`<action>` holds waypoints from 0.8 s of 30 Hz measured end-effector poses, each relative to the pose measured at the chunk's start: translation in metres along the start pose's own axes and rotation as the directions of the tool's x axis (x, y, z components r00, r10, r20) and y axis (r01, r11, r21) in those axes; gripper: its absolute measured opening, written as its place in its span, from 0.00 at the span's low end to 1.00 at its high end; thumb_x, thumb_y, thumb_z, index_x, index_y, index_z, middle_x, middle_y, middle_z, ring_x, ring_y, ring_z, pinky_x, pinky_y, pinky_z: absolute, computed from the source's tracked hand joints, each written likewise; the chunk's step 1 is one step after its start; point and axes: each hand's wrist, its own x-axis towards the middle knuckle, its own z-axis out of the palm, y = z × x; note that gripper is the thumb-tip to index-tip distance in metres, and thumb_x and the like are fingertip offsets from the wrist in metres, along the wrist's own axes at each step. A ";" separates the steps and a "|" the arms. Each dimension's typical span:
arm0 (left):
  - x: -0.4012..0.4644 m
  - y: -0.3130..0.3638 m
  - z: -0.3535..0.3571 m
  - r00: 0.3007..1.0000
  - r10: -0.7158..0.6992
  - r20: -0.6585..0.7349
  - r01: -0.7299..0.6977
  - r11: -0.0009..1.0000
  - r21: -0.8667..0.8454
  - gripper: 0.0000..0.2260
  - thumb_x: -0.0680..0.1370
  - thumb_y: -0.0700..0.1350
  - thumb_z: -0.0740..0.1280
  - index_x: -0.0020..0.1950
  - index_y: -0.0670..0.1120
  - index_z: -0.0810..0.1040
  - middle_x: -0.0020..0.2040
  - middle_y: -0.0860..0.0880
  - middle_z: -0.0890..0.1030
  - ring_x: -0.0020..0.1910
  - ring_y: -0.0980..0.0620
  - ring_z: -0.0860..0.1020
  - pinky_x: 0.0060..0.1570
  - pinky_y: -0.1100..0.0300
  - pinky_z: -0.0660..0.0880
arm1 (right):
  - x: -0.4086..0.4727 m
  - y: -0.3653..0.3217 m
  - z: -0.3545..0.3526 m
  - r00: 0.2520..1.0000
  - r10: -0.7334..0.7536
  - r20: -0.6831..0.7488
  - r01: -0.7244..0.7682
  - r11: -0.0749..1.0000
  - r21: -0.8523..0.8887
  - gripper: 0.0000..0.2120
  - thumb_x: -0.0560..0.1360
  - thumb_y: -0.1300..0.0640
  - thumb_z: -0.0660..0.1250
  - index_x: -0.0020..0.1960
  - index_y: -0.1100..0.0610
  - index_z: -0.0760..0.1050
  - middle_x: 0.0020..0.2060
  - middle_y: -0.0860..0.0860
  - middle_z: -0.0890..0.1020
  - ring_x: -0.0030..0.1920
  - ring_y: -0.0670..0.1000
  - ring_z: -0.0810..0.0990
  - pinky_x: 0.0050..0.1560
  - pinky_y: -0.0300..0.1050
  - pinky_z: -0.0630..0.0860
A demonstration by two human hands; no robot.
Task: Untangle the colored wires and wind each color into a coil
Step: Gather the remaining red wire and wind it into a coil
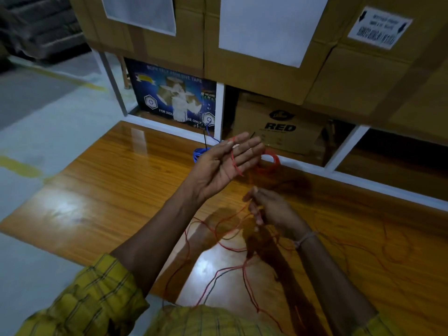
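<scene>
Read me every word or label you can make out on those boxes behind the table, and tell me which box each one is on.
"SELF ADHESIVE TAPE": top of the blue printed box; the word before it is blurred.
"FOR IND... SE ONLY": bottom of the same box, middle letters covered by its picture.
"RED": brown carton, under a black logo; the smaller line below is unreadable.
White sticker on the upper right carton: upside down, too blurred to read.
The two white sheets show no text.

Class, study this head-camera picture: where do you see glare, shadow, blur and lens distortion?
Head view: bright glare patches on the glossy wooden table; dark shadows of the arms under the right hand; motion blur softens the red coil behind the left hand; the cardboard boxes lean and bow, a wide-angle effect; dim overall.
</scene>
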 end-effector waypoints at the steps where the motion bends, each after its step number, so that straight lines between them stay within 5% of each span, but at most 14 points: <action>1: 0.002 0.002 0.002 1.000 0.017 0.010 -0.017 1.000 0.015 0.14 0.89 0.40 0.51 0.69 0.38 0.71 0.66 0.33 0.81 0.66 0.37 0.81 0.72 0.40 0.71 | -0.003 0.003 0.007 0.998 0.046 0.042 -0.044 0.998 -0.039 0.16 0.88 0.50 0.58 0.60 0.62 0.76 0.35 0.55 0.75 0.25 0.47 0.70 0.26 0.44 0.75; 5: 0.009 0.002 -0.001 0.999 0.018 -0.041 -0.004 0.950 0.312 0.13 0.89 0.43 0.53 0.74 0.44 0.63 0.68 0.33 0.79 0.67 0.32 0.80 0.72 0.33 0.70 | -0.022 -0.001 0.022 0.964 0.117 0.238 -0.060 0.971 -0.233 0.13 0.88 0.49 0.58 0.65 0.55 0.75 0.35 0.55 0.77 0.25 0.48 0.69 0.24 0.42 0.72; 9: 0.003 -0.003 -0.008 0.999 -0.006 -0.042 0.034 0.715 0.699 0.13 0.89 0.43 0.56 0.71 0.39 0.64 0.62 0.30 0.82 0.63 0.32 0.82 0.63 0.42 0.80 | -0.037 -0.025 0.011 0.965 0.037 0.259 0.021 0.976 -0.215 0.22 0.87 0.46 0.58 0.56 0.63 0.80 0.31 0.56 0.77 0.25 0.50 0.71 0.30 0.44 0.71; 12: -0.004 -0.005 -0.014 0.999 -0.023 -0.025 0.034 0.543 0.839 0.10 0.89 0.44 0.56 0.68 0.40 0.67 0.53 0.32 0.85 0.53 0.44 0.85 0.51 0.55 0.81 | -0.047 -0.044 -0.010 0.960 -0.095 0.264 0.124 0.988 -0.096 0.19 0.84 0.49 0.64 0.48 0.66 0.80 0.27 0.56 0.74 0.23 0.51 0.70 0.33 0.46 0.71; 15: -0.011 -0.003 -0.016 0.992 -0.126 0.017 0.035 0.397 0.917 0.11 0.89 0.46 0.56 0.69 0.45 0.69 0.46 0.37 0.87 0.52 0.41 0.86 0.55 0.51 0.82 | -0.050 -0.056 -0.029 0.921 -0.312 0.234 0.267 0.942 0.205 0.10 0.78 0.57 0.67 0.44 0.63 0.77 0.22 0.51 0.69 0.20 0.48 0.69 0.39 0.46 0.80; 17: -0.019 -0.001 -0.013 0.978 -0.207 0.010 0.081 0.428 0.900 0.13 0.89 0.45 0.56 0.72 0.44 0.68 0.41 0.35 0.84 0.54 0.38 0.86 0.58 0.55 0.82 | -0.047 -0.061 -0.042 0.898 -0.407 0.170 0.287 0.833 0.473 0.08 0.77 0.56 0.71 0.46 0.62 0.80 0.21 0.47 0.69 0.19 0.45 0.69 0.42 0.46 0.81; 19: -0.026 -0.001 -0.010 0.960 -0.281 0.001 0.149 0.511 0.847 0.15 0.89 0.44 0.55 0.74 0.41 0.69 0.34 0.34 0.77 0.50 0.33 0.86 0.60 0.46 0.81 | -0.039 -0.065 -0.053 0.881 -0.451 0.144 0.262 0.719 0.644 0.11 0.80 0.54 0.68 0.50 0.62 0.81 0.22 0.45 0.70 0.20 0.42 0.69 0.36 0.41 0.77; 22: -0.036 -0.006 -0.012 0.925 -0.371 0.079 0.208 0.672 0.710 0.17 0.89 0.43 0.54 0.73 0.35 0.68 0.29 0.42 0.68 0.42 0.35 0.82 0.64 0.25 0.72 | -0.019 -0.072 -0.060 0.911 -0.403 0.088 0.261 0.727 0.635 0.18 0.88 0.53 0.54 0.52 0.63 0.78 0.23 0.45 0.67 0.18 0.42 0.64 0.27 0.38 0.70; 24: -0.041 -0.008 -0.012 0.908 -0.397 0.131 0.242 0.754 0.610 0.18 0.89 0.43 0.52 0.73 0.34 0.69 0.28 0.44 0.65 0.37 0.39 0.83 0.67 0.20 0.64 | -0.002 -0.072 -0.058 0.941 -0.338 0.012 0.276 0.788 0.551 0.19 0.88 0.52 0.54 0.50 0.61 0.78 0.23 0.46 0.65 0.18 0.42 0.60 0.24 0.37 0.67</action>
